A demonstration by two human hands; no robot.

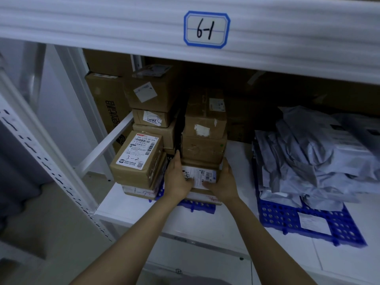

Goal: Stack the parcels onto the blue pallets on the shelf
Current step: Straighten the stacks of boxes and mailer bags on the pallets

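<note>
Low at six o'clock of our view, our left hand (177,178) and right hand (223,183) clamp the labelled parcel (203,175) between them, thumbs over its front face and fingers up its sides, probably to square it with the stack. It sits on the left blue pallet (198,205), off the shelf (131,204) board. At its nine o'clock stands the carton marked 3-2 (137,158). At three o'clock, grey mailer bags (308,155) heap on a second blue pallet (287,220). Toward twelve o'clock, brown cartons (205,128) rise on or just behind it; we cannot tell which.
</note>
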